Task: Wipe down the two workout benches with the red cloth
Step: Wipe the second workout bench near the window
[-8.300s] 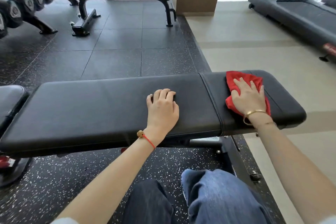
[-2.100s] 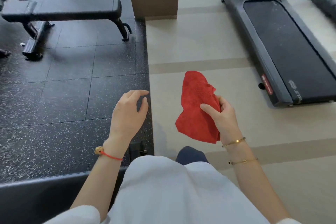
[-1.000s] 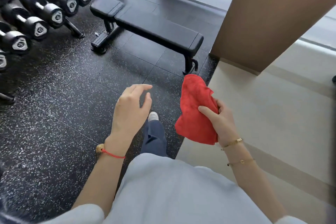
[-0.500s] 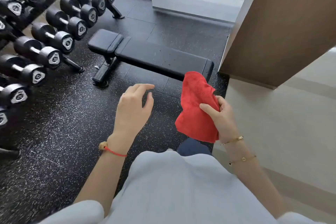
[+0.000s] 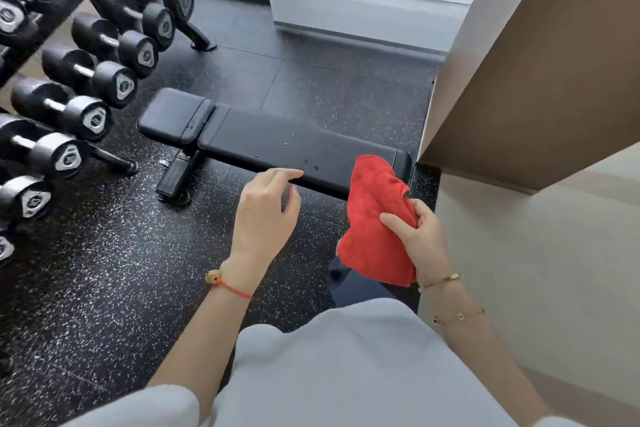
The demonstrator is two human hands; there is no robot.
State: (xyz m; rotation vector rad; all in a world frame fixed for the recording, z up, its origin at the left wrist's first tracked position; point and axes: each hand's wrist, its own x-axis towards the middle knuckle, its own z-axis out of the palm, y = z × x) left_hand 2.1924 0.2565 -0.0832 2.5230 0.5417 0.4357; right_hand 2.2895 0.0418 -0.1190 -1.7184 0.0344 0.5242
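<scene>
Closer now, the bench (image 5: 277, 146) lies beyond both hands; right hand (image 5: 420, 239) grips the red cloth (image 5: 374, 229), left hand (image 5: 266, 215) hovers relaxed, empty.

— Where does the one view look from?
— From the person's head, forward and down over the chest, close to both hands (image 5: 266, 215).
— And farther off?
— The black bench (image 5: 277, 146) ahead, the dumbbell rack (image 5: 69, 80) on the left.

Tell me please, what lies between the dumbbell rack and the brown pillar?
In the head view, the black workout bench lies on the speckled floor between the dumbbell rack and the brown pillar. Its right end is partly hidden behind the red cloth.
</scene>
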